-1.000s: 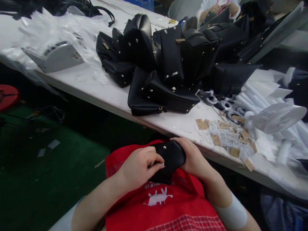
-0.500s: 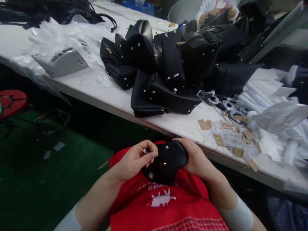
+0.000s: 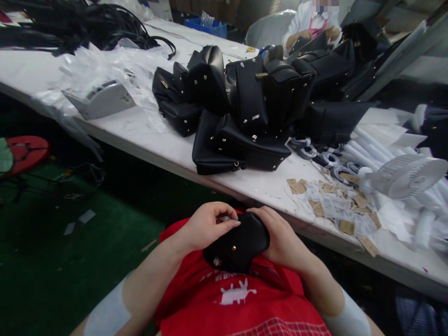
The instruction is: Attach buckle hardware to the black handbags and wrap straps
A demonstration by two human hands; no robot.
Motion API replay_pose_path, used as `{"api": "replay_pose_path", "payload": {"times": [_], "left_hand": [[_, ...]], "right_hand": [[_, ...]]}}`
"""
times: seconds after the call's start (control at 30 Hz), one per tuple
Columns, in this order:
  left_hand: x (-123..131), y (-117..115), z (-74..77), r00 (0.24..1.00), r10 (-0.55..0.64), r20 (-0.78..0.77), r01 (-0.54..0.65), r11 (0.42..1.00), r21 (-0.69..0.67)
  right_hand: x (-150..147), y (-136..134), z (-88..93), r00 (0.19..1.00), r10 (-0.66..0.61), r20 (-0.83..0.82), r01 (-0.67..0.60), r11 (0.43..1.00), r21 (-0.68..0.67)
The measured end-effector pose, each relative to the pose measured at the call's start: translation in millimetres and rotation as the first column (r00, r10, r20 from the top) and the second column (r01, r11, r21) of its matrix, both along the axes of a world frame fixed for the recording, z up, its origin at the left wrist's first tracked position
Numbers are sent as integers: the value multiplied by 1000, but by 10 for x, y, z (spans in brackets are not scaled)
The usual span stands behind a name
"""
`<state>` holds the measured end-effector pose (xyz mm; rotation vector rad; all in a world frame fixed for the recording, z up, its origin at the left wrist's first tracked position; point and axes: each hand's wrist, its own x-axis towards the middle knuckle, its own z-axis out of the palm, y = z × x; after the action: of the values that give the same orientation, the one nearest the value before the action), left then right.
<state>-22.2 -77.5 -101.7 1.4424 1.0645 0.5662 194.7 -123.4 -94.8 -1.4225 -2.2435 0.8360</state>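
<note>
A small black leather bag (image 3: 240, 245) with metal studs lies on my red apron (image 3: 245, 298), just below the table edge. My right hand (image 3: 280, 235) wraps round its right end and holds it. My left hand (image 3: 206, 226) rests on the bag's upper left edge with its fingertips pinched together; a small pale bit shows between them, too small to name. Both forearms wear white sleeve covers.
A pile of black handbags (image 3: 252, 98) fills the white table (image 3: 168, 144). Brown and white paper tags (image 3: 332, 205), rolled white paper and a small white fan (image 3: 402, 175) lie at right. A grey device (image 3: 101, 98) sits in plastic wrap at left. Another person (image 3: 315, 25) sits at the far side.
My left hand lifted off the bag with a pinch, then came back down onto its upper left edge. The bag turned slightly in my right hand. The camera tilted up a little.
</note>
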Motion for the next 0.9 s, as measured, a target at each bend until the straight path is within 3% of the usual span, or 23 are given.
{"api": "replay_pose_path", "payload": {"times": [0.07,0.17,0.23,0.33,0.47,0.57,0.67,0.8,0.9], "left_hand": [[2,-1,8,1000,-19,1,19,1000,-12],[-15,-25,22,995,-14,100,28,990,-140],[-65,-39,10,973,31,228,23,973,-231],[-212,-42,-66,929,156,335,-68,963,-260],[-432,-67,-221,916,295,272,-220,936,-275],[-492,-156,-304,941,282,185,-217,927,-306],[-426,-291,-333,975,184,121,-149,956,-253],[-234,-439,-317,997,77,-20,-78,996,-41],[-110,-486,-319,987,9,-163,9,994,110]], "right_hand": [[5,-7,-12,1000,1,-7,-1,1000,-1],[34,11,-61,999,-22,-41,22,1000,7],[84,41,-105,996,-54,-76,54,999,6],[223,88,-173,988,-108,-112,105,994,-28],[507,128,-280,975,-198,-104,188,978,-95],[725,140,-385,956,-280,-82,269,954,-131],[858,134,-473,938,-342,-59,330,932,-152],[860,110,-489,921,-387,-38,378,914,-149],[808,102,-450,925,-379,-19,373,919,-129]]}}
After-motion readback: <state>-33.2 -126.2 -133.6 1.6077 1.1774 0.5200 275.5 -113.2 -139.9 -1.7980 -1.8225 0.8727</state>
